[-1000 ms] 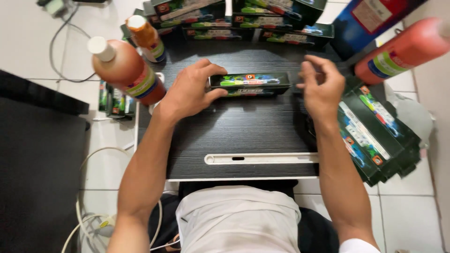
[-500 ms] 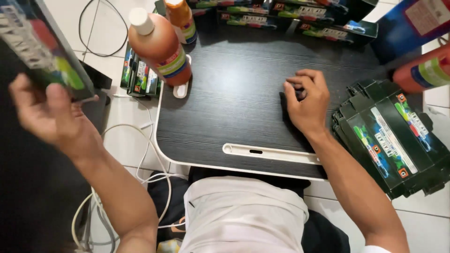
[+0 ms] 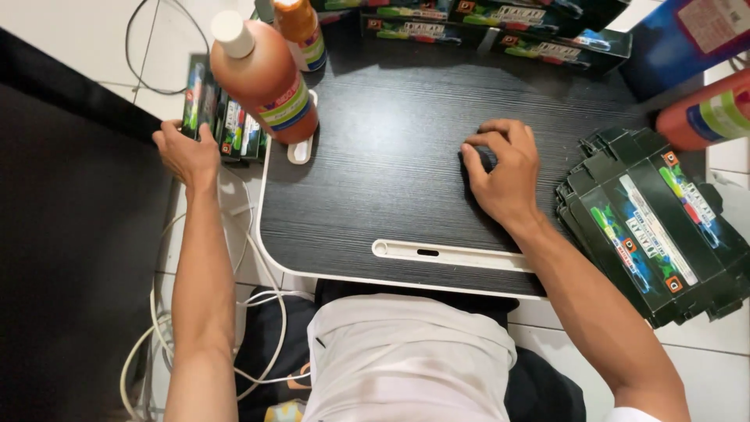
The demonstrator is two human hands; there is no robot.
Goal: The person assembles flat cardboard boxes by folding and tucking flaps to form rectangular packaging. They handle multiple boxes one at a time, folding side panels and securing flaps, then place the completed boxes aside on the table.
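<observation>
My left hand (image 3: 184, 150) reaches down past the left edge of the black lap table (image 3: 391, 180). Its fingers grip the end of a small green-and-black carton (image 3: 193, 98) at the left of a row of like cartons (image 3: 238, 129) standing on the floor. My right hand (image 3: 506, 170) rests on the table's right side with its fingers curled. Something small and dark shows under its fingertips; I cannot tell what it is. A stack of flattened green-and-black cartons (image 3: 656, 227) lies just right of that hand.
A large orange bottle with a white cap (image 3: 262, 74) stands at the table's left corner, with a smaller one (image 3: 301, 31) behind it. Closed cartons (image 3: 484, 23) line the back edge. A red bottle (image 3: 703, 117) and a blue box (image 3: 687, 39) are at the right. White cables (image 3: 258, 297) lie on the floor.
My left hand lifted a carton off the table, swung it out to the left, and now has it down at the row on the floor. My right hand stayed on the table.
</observation>
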